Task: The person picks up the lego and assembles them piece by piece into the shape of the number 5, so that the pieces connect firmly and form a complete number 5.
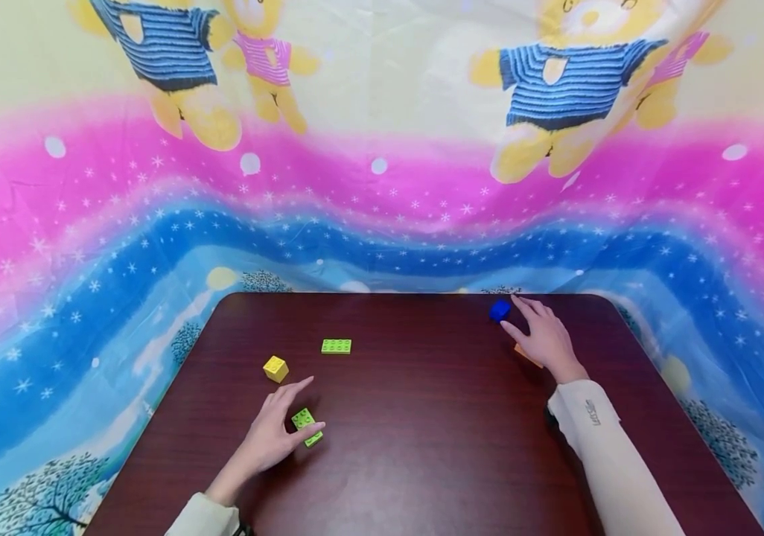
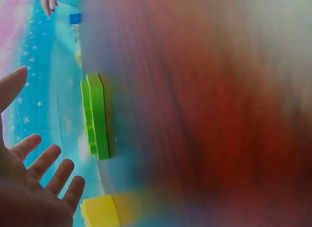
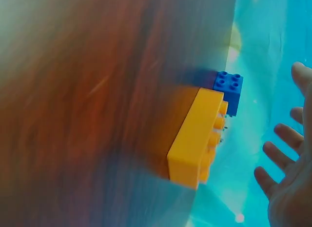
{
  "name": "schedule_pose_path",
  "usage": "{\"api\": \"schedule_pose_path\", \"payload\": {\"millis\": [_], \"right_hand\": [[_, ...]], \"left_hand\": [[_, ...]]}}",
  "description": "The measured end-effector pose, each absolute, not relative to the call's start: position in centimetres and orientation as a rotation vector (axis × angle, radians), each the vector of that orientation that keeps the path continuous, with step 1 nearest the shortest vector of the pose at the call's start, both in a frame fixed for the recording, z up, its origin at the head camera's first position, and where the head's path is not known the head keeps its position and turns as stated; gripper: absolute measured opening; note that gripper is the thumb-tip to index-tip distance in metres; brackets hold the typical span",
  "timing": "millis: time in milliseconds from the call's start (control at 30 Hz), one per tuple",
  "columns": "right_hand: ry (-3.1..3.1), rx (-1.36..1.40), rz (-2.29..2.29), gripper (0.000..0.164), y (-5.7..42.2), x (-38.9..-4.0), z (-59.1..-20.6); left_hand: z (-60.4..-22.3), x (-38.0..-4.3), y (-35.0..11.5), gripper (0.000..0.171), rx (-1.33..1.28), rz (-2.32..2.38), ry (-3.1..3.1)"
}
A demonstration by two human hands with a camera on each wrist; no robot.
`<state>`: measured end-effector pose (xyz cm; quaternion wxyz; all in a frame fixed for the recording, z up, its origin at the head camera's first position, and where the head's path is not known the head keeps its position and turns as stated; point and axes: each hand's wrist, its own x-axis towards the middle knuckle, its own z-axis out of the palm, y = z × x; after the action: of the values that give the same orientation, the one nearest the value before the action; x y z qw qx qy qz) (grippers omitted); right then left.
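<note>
My left hand hovers over a light green brick, thumb and fingers spread on either side of it in the head view. Just past its fingertips sits a yellow brick. My right hand reaches over an orange brick, partly hidden beneath it in the head view. Seen from the right wrist, that orange brick shows whole, with a blue brick behind it. The blue brick lies by the right thumb and fingertips. Neither hand holds anything.
A second light green brick lies flat farther back, between the hands. All the bricks are on a dark wooden table with rounded back corners. A printed curtain hangs close behind and beside the table.
</note>
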<state>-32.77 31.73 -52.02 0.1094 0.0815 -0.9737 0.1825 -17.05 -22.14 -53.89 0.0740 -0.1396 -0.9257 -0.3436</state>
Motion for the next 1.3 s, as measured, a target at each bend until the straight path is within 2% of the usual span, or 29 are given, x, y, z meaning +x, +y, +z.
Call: {"api": "schedule_pose_path", "payload": {"millis": [600, 733, 1000, 1300], "right_hand": [[-2.961, 0.125, 0.848, 0.067, 30.3, -37.9, -53.9], [-2.968, 0.089, 0.880, 0.065, 30.2, -38.1, -54.3], [-2.963, 0.067, 0.835, 0.058, 29.9, -38.3, -54.6], [-2.948, 0.067, 0.841, 0.055, 29.9, -38.1, -54.8]], "left_hand": [[-54.9, -16.7, -22.4, 0.088, -0.340, -1.217, -2.906], [-54.9, -16.7, -22.3, 0.083, -0.368, -1.201, -2.908], [-55.1, -16.8, -22.3, 0.062, -0.367, -1.163, -2.918], [-55.0, -16.7, -22.4, 0.056, -0.354, -1.142, -2.925]]}}
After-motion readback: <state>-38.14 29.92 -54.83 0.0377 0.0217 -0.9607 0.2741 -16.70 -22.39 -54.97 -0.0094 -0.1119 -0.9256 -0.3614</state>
